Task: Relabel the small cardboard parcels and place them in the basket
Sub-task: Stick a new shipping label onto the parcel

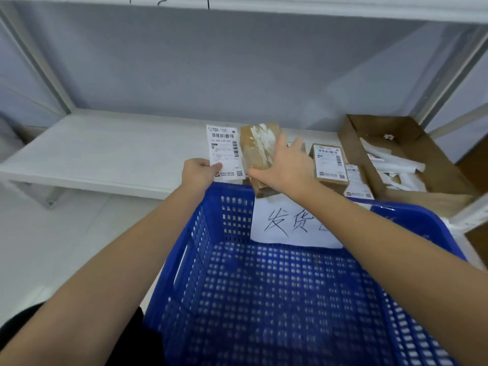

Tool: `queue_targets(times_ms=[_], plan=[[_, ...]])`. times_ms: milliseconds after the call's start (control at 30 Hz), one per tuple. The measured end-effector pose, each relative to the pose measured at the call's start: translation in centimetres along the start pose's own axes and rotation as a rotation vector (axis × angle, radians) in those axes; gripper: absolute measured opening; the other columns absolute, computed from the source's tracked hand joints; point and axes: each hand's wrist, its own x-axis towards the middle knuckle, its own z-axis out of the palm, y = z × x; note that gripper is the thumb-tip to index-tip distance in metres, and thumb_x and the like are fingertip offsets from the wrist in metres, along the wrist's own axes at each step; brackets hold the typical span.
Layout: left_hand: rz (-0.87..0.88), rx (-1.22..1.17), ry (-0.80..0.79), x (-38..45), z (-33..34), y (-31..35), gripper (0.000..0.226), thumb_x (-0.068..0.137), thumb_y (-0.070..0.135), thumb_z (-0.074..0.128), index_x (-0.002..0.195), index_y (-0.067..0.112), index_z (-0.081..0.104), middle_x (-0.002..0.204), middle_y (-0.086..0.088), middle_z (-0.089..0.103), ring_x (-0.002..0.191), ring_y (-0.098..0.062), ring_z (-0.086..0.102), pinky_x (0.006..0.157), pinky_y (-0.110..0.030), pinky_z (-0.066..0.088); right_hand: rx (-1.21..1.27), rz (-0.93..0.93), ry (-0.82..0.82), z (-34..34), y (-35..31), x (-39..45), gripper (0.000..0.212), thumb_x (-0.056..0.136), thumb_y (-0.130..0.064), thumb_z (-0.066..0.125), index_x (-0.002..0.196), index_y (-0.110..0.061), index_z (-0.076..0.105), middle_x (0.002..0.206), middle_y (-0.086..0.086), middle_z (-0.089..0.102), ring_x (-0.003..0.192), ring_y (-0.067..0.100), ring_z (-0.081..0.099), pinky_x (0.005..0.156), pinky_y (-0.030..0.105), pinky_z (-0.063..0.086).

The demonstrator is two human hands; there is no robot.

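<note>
Left hand (pixel 198 171) pinches label (pixel 224 153) beside parcel (pixel 260 154) gripped by right hand (pixel 286 165) above basket (pixel 200 233) rim; lay label flat over torn patch, smoothing outward.

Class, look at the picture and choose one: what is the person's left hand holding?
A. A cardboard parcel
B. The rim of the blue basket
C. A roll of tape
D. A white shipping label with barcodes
D: the left hand pinches the lower edge of a white shipping label printed with barcodes, while the right hand grips the cardboard parcel above the blue basket.
</note>
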Motion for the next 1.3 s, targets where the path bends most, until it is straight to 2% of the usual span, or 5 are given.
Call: queue_targets(times_ms=[167,400,600,800,1300], plan=[[0.007,0.006,-0.011,-4.7,-0.8,-0.5,0.017,0.088,0.011,0.068,0.074,0.013,0.059,0.095,-0.010,0.067,0.083,-0.022,0.063,0.084,-0.037,0.055,0.025,0.067,-0.054,0.2,2.8,-4.7,0.091,0.073,-0.066,0.065,0.134,-0.011,0.026,0.126,0.017,0.035,0.098,0.034,0.057,0.066,0.033,0.040],[-0.025,-0.046,-0.144,-12.7,-1.7,0.2,0.013,0.091,0.014,0.065,0.080,0.015,0.060,0.083,0.003,0.066,0.061,-0.006,0.056,0.050,-0.011,0.044,0.123,0.106,-0.083,-0.8,7.2,-11.7,0.085,0.071,-0.068,0.064,0.134,-0.024,0.028,0.124,0.013,0.032,0.098,0.035,0.054,0.071,0.033,0.040],[-0.262,-0.187,-0.409,-17.8,-0.5,-1.5,0.012,0.088,0.021,0.069,0.097,0.013,0.068,0.091,0.002,0.075,0.083,-0.010,0.070,0.071,-0.023,0.055,0.330,0.131,-0.130,-1.4,9.6,-17.4,0.084,0.070,-0.060,0.072,0.134,-0.029,0.027,0.111,0.001,0.021,0.078,0.023,0.049,0.076,0.034,0.050],[-0.462,-0.370,-0.546,-20.6,2.0,-2.5,0.027,0.087,0.018,0.068,0.112,0.008,0.065,0.103,-0.008,0.073,0.092,-0.020,0.071,0.068,-0.033,0.060,0.412,0.154,-0.107,0.3,11.5,-20.7,0.085,0.068,-0.057,0.075,0.135,-0.030,0.028,0.113,-0.001,0.022,0.087,0.020,0.047,0.078,0.033,0.049],[-0.417,-0.364,-0.667,-21.5,4.8,-3.6,0.014,0.089,0.014,0.063,0.098,0.006,0.057,0.106,-0.009,0.073,0.094,-0.024,0.071,0.074,-0.043,0.060,0.515,0.113,-0.103,4.0,13.0,-20.8,0.084,0.069,-0.065,0.066,0.140,-0.040,0.028,0.120,-0.006,0.032,0.101,0.011,0.050,0.077,0.037,0.052]])
